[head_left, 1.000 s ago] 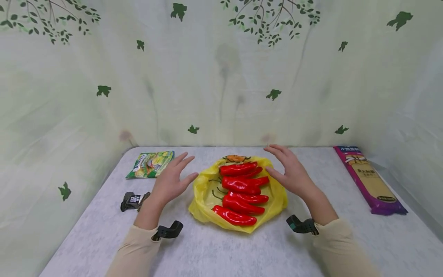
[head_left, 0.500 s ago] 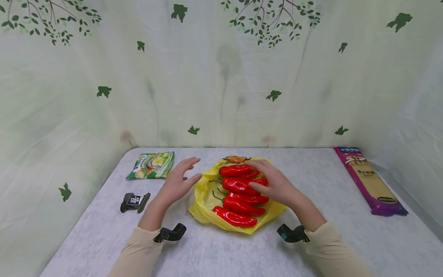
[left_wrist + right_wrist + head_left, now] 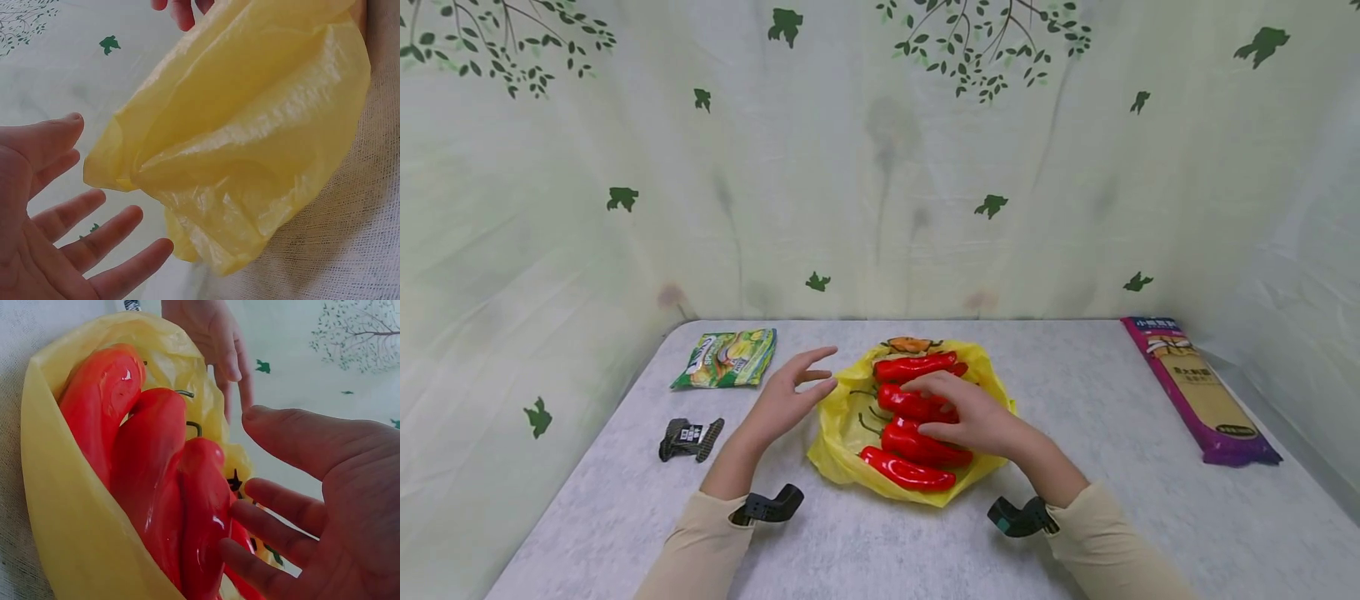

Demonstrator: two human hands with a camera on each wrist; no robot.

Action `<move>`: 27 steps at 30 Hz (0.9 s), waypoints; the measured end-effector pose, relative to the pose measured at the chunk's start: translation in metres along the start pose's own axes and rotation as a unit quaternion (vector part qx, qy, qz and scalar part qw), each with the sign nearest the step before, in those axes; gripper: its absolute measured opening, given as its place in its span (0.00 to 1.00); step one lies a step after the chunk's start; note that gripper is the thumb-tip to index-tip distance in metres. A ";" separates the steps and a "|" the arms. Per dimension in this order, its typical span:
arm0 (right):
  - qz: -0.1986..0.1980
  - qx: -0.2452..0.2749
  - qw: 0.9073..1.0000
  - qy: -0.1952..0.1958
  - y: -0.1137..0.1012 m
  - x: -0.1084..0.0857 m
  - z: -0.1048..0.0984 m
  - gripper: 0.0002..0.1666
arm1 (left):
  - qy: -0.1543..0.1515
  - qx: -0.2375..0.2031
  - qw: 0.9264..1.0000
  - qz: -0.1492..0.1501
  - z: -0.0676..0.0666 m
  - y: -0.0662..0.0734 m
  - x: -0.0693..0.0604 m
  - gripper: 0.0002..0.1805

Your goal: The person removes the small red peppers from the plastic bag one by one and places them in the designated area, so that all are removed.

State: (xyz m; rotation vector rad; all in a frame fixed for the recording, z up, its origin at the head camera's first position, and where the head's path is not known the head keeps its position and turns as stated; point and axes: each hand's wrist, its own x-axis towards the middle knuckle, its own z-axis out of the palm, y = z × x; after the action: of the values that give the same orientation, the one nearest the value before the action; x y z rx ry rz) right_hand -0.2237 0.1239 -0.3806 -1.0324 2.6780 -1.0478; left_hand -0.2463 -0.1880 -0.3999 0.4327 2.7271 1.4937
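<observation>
Several glossy red chili peppers (image 3: 908, 470) with green stems lie in a yellow plastic bag (image 3: 838, 458) whose mouth is spread open. My right hand (image 3: 973, 417) is over the middle peppers, thumb and fingers apart. In the right wrist view its fingertips (image 3: 240, 512) are at a pepper (image 3: 203, 515); whether they touch it I cannot tell. My left hand (image 3: 782, 404) stays left of the bag, fingers spread and holding nothing. The left wrist view shows that hand (image 3: 62, 231) close to the bag's outer side (image 3: 250, 137). An orange item (image 3: 912, 344) shows at the bag's far edge.
A green snack packet (image 3: 726, 358) lies at the back left of the grey table (image 3: 880, 554). In front of it is a small black-wrapped item (image 3: 688, 439). A long purple noodle packet (image 3: 1198, 392) lies far right. A leaf-patterned curtain (image 3: 880, 167) hangs behind the table.
My right hand has moved left and nearer, from the bag's right side to over the peppers. The left hand has shifted slightly right, nearer the bag. The peppers have not visibly moved.
</observation>
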 end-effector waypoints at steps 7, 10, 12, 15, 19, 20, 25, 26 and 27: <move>0.012 0.038 0.998 -0.039 -0.002 0.002 0.005 0.30 | -0.017 -0.040 0.999 -0.009 0.001 -0.002 0.001 0.29; 0.014 0.044 0.998 -0.047 -0.002 0.003 0.007 0.30 | -0.024 -0.058 0.998 -0.010 0.001 -0.003 0.002 0.28; 0.013 0.045 0.998 -0.050 -0.002 0.003 0.009 0.30 | -0.029 -0.066 0.997 -0.015 0.002 -0.003 0.002 0.28; 0.007 0.050 0.997 -0.057 -0.002 0.003 0.011 0.29 | -0.035 -0.070 0.997 -0.025 0.002 -0.004 0.002 0.27; 0.008 0.054 0.996 -0.064 -0.002 0.003 0.013 0.27 | -0.044 -0.072 0.996 -0.025 0.003 -0.004 0.002 0.27; 0.011 0.053 0.996 -0.065 -0.002 0.003 0.013 0.27 | -0.045 -0.074 0.996 -0.024 0.003 -0.004 0.002 0.27; 0.024 0.043 0.996 -0.073 -0.003 0.003 0.017 0.26 | -0.053 -0.083 0.995 -0.021 0.004 -0.005 0.002 0.27; 0.025 0.040 0.996 -0.074 -0.003 0.004 0.017 0.25 | -0.056 -0.084 0.995 -0.022 0.005 -0.006 0.002 0.27; 0.027 0.035 0.996 -0.074 -0.003 0.004 0.019 0.25 | -0.059 -0.084 0.994 -0.022 0.005 -0.006 0.002 0.27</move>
State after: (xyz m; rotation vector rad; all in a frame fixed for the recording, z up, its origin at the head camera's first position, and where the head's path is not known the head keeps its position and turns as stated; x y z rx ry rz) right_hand -0.2189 0.1093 -0.3921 -0.9795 2.5174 -1.0062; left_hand -0.2487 -0.1870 -0.4074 0.4390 2.4810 1.6139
